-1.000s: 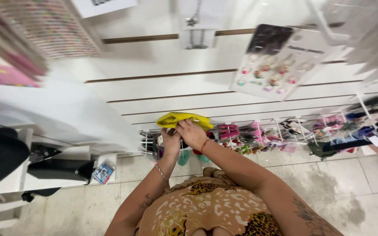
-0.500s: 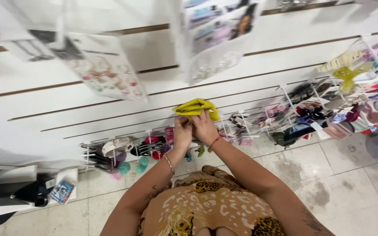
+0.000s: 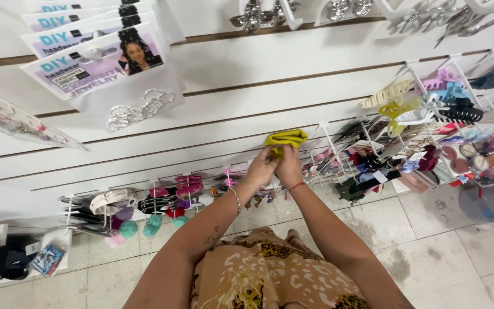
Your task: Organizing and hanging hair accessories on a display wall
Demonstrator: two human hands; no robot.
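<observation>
Both sets of fingers are curled closed around the lower end of a folded yellow cloth (image 3: 286, 139), a soft piece that may be a headband or scrunchie, though the view does not settle which. The left hand (image 3: 260, 169) pinches it from the left and the right hand (image 3: 289, 166) from the right, knuckles touching, so the piece sticks up above them in a flattened fold; held at its bottom like this, its top stays free and sits right against the white slatted wall panel (image 3: 230, 114), at the level of one of its grooves. A thin bracelet (image 3: 236, 199) circles the left wrist and a red cord (image 3: 297, 186) the right. Outward from the hands, wire hooks jut from the panel so that goods hang face-out: dark headbands (image 3: 158, 203) and teal pompoms (image 3: 153, 225) low on the left, hair claw clips (image 3: 408, 109) in yellow, cream and black up to the right. Carded packs of metal rings (image 3: 138, 109) hang higher up on the left. Below lies a tiled floor (image 3: 441, 229).
</observation>
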